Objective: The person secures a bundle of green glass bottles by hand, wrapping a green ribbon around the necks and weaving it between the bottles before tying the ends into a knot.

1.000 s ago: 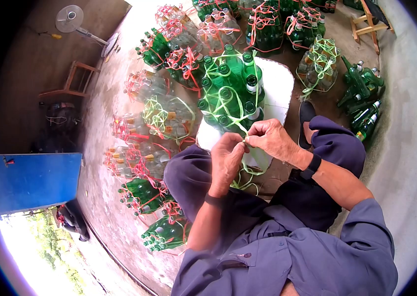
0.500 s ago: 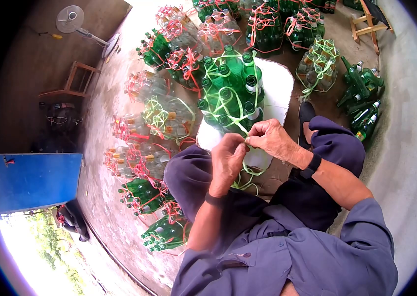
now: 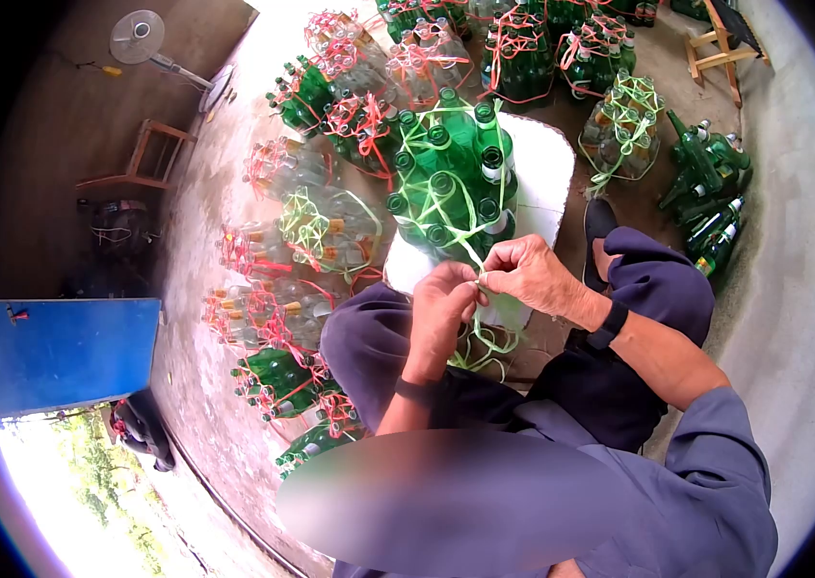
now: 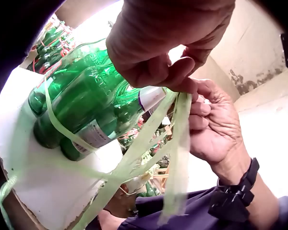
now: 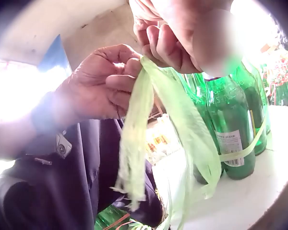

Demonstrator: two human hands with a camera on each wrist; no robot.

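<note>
A bundle of green glass bottles point(image 3: 460, 159) stands on a white foam block point(image 3: 544, 159), with light green plastic twine point(image 3: 460, 188) looped around the bottle necks. In front of the bundle, my left hand point(image 3: 439, 313) and right hand point(image 3: 535, 275) meet, each pinching the twine between thumb and fingers. In the left wrist view, flat strands of the twine point(image 4: 181, 143) hang down from the pinch, beside the bottles lying slanted in that picture. Two ends of the ribbon-like twine point(image 5: 194, 129) drop below the left hand point(image 5: 98, 81) in the right wrist view.
Tied bundles of clear bottles point(image 3: 316, 226) and green bottles point(image 3: 277, 376) crowd the floor on the left and at the back. Loose green bottles point(image 3: 706, 183) lie by the right wall. A wooden stool point(image 3: 721, 53) stands back right; a fan point(image 3: 138, 39) is far left.
The left hand has shifted slightly and its fingers have loosened a little at the twine. The right hand stays nearly in place. The hanging twine ends sway; the bottle bundle has not moved.
</note>
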